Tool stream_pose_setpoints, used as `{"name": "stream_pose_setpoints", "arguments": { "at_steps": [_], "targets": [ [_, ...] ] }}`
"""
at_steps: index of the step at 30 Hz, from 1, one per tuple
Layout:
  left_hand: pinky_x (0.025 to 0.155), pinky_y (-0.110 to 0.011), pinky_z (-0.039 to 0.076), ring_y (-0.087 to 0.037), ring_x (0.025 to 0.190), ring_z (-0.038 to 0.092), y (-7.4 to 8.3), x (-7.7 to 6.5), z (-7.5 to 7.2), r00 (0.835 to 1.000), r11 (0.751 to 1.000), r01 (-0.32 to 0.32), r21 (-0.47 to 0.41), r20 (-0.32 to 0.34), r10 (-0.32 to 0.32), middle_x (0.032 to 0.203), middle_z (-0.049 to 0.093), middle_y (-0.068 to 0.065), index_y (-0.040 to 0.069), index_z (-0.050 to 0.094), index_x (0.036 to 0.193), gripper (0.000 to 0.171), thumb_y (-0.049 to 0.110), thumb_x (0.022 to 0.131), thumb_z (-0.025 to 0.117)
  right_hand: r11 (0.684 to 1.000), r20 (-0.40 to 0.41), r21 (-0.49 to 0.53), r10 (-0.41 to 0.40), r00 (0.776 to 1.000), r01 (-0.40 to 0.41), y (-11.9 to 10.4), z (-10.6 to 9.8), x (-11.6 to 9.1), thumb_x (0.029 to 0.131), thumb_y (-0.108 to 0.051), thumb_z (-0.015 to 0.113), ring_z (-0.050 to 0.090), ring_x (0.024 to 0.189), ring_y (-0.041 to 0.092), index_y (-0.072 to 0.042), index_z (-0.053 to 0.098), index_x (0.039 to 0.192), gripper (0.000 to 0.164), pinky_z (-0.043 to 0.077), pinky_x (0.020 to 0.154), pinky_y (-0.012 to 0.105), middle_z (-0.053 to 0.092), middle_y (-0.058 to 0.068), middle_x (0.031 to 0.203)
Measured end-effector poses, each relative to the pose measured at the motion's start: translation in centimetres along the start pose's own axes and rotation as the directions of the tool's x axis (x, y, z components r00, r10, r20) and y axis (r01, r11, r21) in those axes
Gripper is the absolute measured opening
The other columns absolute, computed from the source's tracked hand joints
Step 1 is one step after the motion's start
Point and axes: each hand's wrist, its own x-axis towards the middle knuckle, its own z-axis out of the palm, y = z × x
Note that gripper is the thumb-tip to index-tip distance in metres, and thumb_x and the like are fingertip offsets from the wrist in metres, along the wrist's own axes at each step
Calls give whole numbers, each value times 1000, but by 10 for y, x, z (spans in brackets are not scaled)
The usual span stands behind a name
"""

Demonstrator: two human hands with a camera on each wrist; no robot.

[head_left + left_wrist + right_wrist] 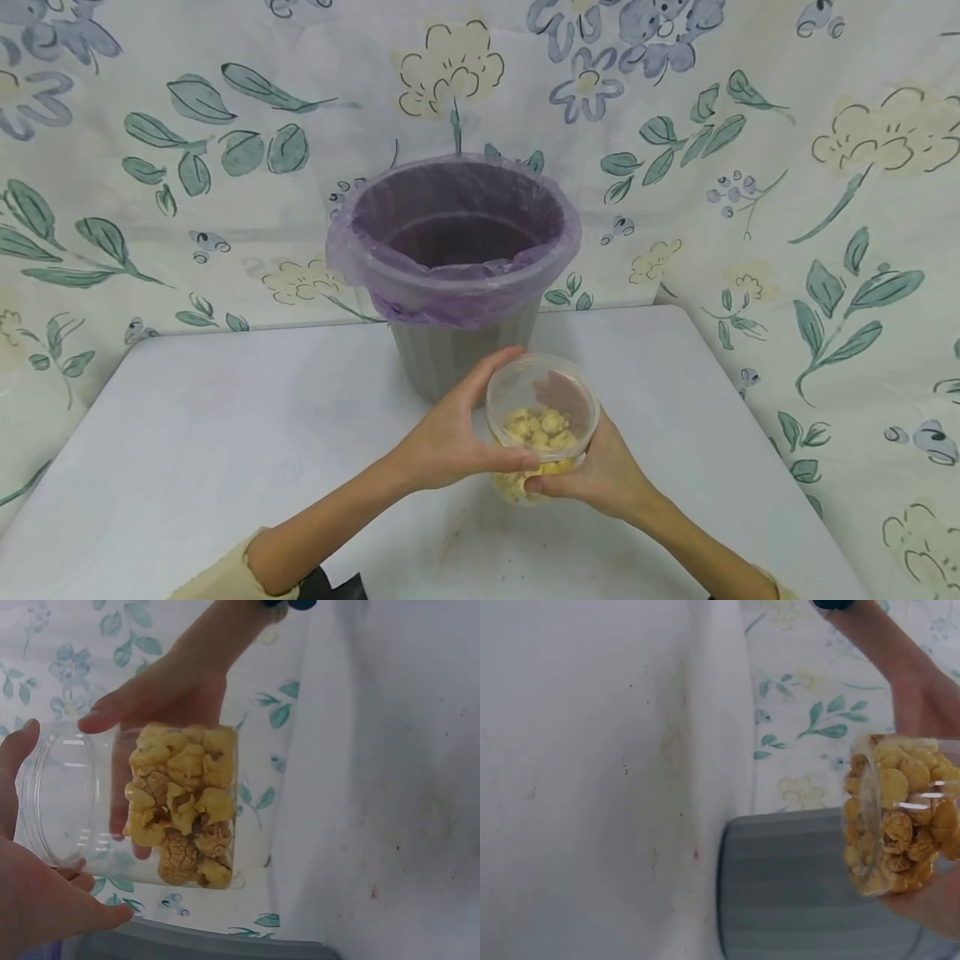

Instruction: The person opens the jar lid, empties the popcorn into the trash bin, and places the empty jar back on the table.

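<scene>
A clear plastic jar of yellow popcorn is held between both hands above the table. My left hand grips the jar around its top end, thumb on the near side and fingers reaching round the far side. Lower down, my right hand holds the jar's body, its thumb across the front. In the left wrist view the popcorn fills the lower part of the jar, and the top part is bare. The right wrist view shows the jar's base close up. Whether a clear lid covers the top, I cannot tell.
Behind the jar a grey bin stands on the white table, lined with a purple bag folded over its rim. Floral cloth hangs behind and at the right. Small dark specks mark the tabletop.
</scene>
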Motion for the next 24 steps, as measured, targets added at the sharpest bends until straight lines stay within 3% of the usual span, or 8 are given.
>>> {"name": "stream_pose_setpoints", "arguments": {
  "at_steps": [10, 17, 24],
  "targets": [
    [107, -58, 33, -27, 137, 39, 3, -4, -9, 998, 1000, 15, -26, -65, -17, 152, 40, -2, 15, 28, 156, 102, 19, 74, 89, 999, -11, -21, 40, 999, -40, -1, -1, -3, 71, -30, 93, 50, 125, 32, -12, 30, 151, 103, 44, 103, 33, 48, 14, 141],
    [110, -65, 24, -29, 143, 32, -6, -20, -30, 989, 998, 44, -33, -138, -48, 156, 35, -2, 19, 29, 156, 98, 23, 77, 87, 998, -54, -61, 26, 998, -29, 0, -5, -6, 70, -25, 94, 46, 133, 30, -8, 32, 150, 102, 35, 109, 25, 48, 10, 145],
    [114, -62, 17, -25, 145, 29, -17, -41, -47, 985, 997, 28, -71, -169, -40, 154, 37, -2, 19, 29, 156, 95, 15, 80, 85, 996, -75, -81, 23, 997, -29, 1, -10, -9, 68, -20, 94, 46, 133, 32, -12, 35, 150, 102, 34, 109, 25, 49, 14, 145]
  ]
}}
